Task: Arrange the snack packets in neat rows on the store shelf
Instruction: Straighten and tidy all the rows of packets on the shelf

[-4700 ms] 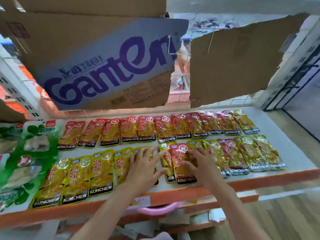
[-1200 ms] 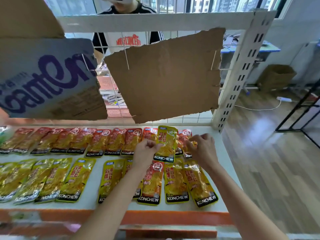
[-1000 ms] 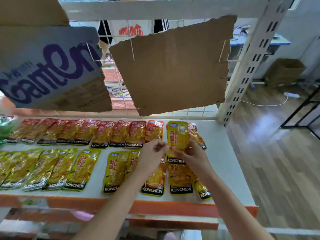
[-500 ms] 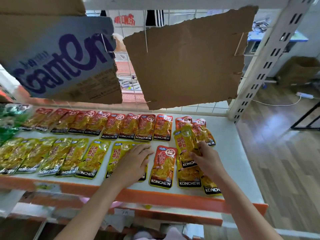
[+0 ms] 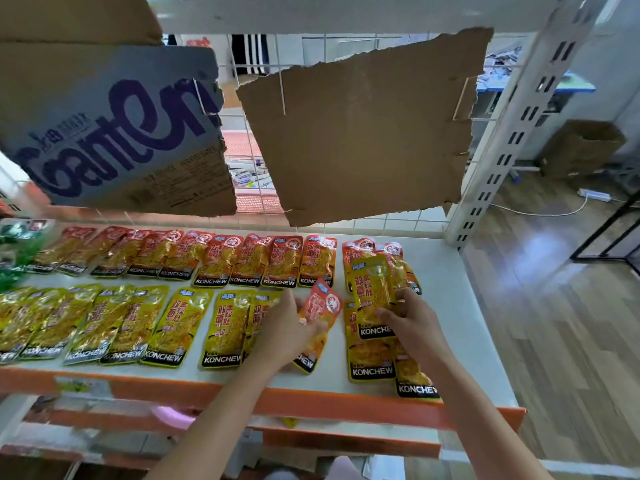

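On the white shelf (image 5: 453, 306) lie two rows of KONCHEW snack packets: a back row of red packets (image 5: 249, 259) and a front row of yellow packets (image 5: 131, 323). My left hand (image 5: 287, 327) grips a red packet (image 5: 320, 306) and lifts it tilted off the front row. My right hand (image 5: 412, 320) holds a yellow packet (image 5: 372, 292) above a small pile of yellow packets (image 5: 370, 358) at the right end. Two red packets (image 5: 363, 247) lie behind that pile.
Two cardboard sheets hang on the wire back grid: a printed one (image 5: 114, 133) at left, a plain brown one (image 5: 360, 129) at right. A white perforated upright (image 5: 512, 133) stands at the shelf's right corner. Green packets (image 5: 17, 244) lie far left. Wooden floor (image 5: 561, 323) lies right.
My left hand has left the yellow front-row packets and picked up the red packet that lay in the front row. My right hand still holds the yellow packet, now more upright.
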`<state>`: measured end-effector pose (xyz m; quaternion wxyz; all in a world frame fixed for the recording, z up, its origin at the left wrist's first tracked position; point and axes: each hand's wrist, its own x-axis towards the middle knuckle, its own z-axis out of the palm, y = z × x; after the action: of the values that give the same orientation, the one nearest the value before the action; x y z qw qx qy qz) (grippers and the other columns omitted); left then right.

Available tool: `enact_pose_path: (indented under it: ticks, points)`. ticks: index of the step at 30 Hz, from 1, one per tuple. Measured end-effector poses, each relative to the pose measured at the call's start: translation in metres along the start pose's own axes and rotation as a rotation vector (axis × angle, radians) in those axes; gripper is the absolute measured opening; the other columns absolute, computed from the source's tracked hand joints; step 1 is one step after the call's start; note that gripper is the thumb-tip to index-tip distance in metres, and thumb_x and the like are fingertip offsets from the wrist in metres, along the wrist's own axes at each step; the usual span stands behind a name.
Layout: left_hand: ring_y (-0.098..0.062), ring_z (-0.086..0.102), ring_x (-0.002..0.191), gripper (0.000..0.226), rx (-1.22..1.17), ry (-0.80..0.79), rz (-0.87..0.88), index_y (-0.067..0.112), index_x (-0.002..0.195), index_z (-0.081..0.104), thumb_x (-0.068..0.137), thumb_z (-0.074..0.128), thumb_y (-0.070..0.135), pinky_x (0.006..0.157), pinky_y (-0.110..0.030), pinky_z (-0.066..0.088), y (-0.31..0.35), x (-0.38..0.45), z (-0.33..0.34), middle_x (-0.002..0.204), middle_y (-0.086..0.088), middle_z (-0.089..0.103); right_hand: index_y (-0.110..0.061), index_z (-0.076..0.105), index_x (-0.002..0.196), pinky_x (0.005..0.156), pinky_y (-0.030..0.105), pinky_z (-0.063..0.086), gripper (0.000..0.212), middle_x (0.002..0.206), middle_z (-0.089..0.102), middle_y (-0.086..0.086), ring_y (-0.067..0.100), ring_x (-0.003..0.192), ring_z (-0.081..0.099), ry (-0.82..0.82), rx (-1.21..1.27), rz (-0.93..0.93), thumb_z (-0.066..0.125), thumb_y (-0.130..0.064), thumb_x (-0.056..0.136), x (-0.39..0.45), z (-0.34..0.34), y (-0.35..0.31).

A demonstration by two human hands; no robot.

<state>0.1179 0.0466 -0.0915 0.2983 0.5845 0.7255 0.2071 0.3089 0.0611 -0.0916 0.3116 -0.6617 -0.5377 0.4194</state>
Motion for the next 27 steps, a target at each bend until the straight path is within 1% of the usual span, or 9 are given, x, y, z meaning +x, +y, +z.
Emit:
enact_pose_path:
  ticks: [2, 5, 10, 13, 15, 18, 21, 23, 27]
  points:
    - [-0.009, 0.054, 0.083, 0.035, -0.263, 0.030, -0.058, 0.015, 0.101, 0.044, 0.081, 0.071, 0.026, 0.062, -0.015, 0.044, -0.006, 0.000, -0.011, 0.105, 0.003, 0.054, -0.020, 0.049, 0.109, 0.060, 0.028, 0.050, 0.028, 0.089, 0.063, -0.005, 0.007, 0.073, 0.058, -0.058, 0.039, 0.024, 0.065, -0.018, 0.086, -0.004, 0.005, -0.001]
    - [-0.016, 0.056, 0.099, 0.031, -0.501, 0.082, -0.133, 0.018, 0.109, 0.048, 0.085, 0.067, 0.023, 0.082, -0.029, 0.040, -0.017, 0.004, -0.026, 0.113, -0.001, 0.058, -0.015, 0.048, 0.118, 0.056, 0.021, 0.043, 0.038, 0.092, 0.069, 0.001, 0.012, 0.072, 0.059, -0.142, -0.019, 0.006, 0.066, -0.022, 0.085, -0.013, 0.023, -0.002]
    - [-0.017, 0.053, 0.104, 0.029, -0.650, 0.089, -0.149, 0.017, 0.118, 0.050, 0.091, 0.059, 0.013, 0.092, -0.031, 0.035, -0.014, 0.006, -0.037, 0.111, -0.003, 0.057, -0.019, 0.048, 0.121, 0.065, 0.031, 0.042, 0.038, 0.093, 0.067, 0.002, 0.022, 0.091, 0.061, -0.151, -0.582, -0.252, 0.045, -0.045, 0.094, -0.021, 0.049, -0.012]
    - [-0.010, 0.058, 0.095, 0.026, -0.710, 0.041, -0.119, 0.018, 0.115, 0.052, 0.091, 0.057, 0.009, 0.086, -0.026, 0.037, 0.003, 0.002, -0.028, 0.101, 0.003, 0.061, -0.024, 0.059, 0.092, 0.057, 0.025, 0.036, 0.033, 0.072, 0.059, -0.005, 0.011, 0.071, 0.057, -0.170, -0.395, -0.300, 0.037, -0.048, 0.095, -0.020, 0.038, -0.019]
    - [-0.010, 0.061, 0.094, 0.023, -0.723, -0.026, -0.067, 0.022, 0.109, 0.052, 0.091, 0.058, 0.009, 0.082, -0.026, 0.044, 0.017, 0.000, -0.015, 0.097, 0.003, 0.066, -0.025, 0.050, 0.070, 0.051, 0.020, 0.030, 0.034, 0.061, 0.049, -0.009, 0.004, 0.055, 0.046, -0.206, -0.153, -0.252, 0.041, -0.047, 0.094, -0.019, 0.030, -0.020]
    - [-0.015, 0.063, 0.095, 0.026, -0.640, -0.089, 0.005, 0.023, 0.109, 0.050, 0.090, 0.058, 0.008, 0.086, -0.030, 0.049, 0.033, 0.005, 0.010, 0.098, -0.001, 0.067, -0.014, 0.054, 0.081, 0.056, 0.028, 0.037, 0.024, 0.066, 0.055, -0.002, 0.012, 0.059, 0.048, -0.094, 0.035, -0.145, 0.058, -0.036, 0.089, -0.009, 0.020, -0.006]
    - [-0.004, 0.058, 0.095, 0.028, -0.394, -0.085, 0.161, 0.025, 0.114, 0.052, 0.090, 0.059, 0.011, 0.086, -0.025, 0.050, 0.046, 0.013, 0.033, 0.106, 0.005, 0.060, -0.006, 0.056, 0.086, 0.063, 0.037, 0.045, 0.020, 0.076, 0.064, 0.009, 0.027, 0.070, 0.058, 0.068, 0.059, -0.109, 0.063, -0.024, 0.087, 0.012, 0.000, 0.011]
    - [-0.004, 0.052, 0.104, 0.032, -0.170, -0.073, 0.334, 0.022, 0.122, 0.052, 0.091, 0.059, 0.018, 0.093, -0.024, 0.044, 0.052, 0.017, 0.045, 0.116, 0.006, 0.054, -0.006, 0.060, 0.093, 0.072, 0.041, 0.047, 0.017, 0.086, 0.067, 0.012, 0.029, 0.081, 0.062, 0.154, 0.023, -0.083, 0.062, -0.022, 0.088, 0.026, -0.018, 0.021]
    - [-0.013, 0.035, 0.125, 0.051, 0.251, -0.206, 0.595, 0.020, 0.127, 0.051, 0.085, 0.061, 0.046, 0.102, -0.025, 0.029, 0.059, 0.017, 0.058, 0.130, 0.003, 0.046, -0.007, 0.060, 0.102, 0.073, 0.037, 0.045, 0.021, 0.095, 0.067, 0.012, 0.031, 0.092, 0.061, 0.286, -0.126, -0.019, 0.060, -0.022, 0.088, 0.060, -0.050, 0.044]
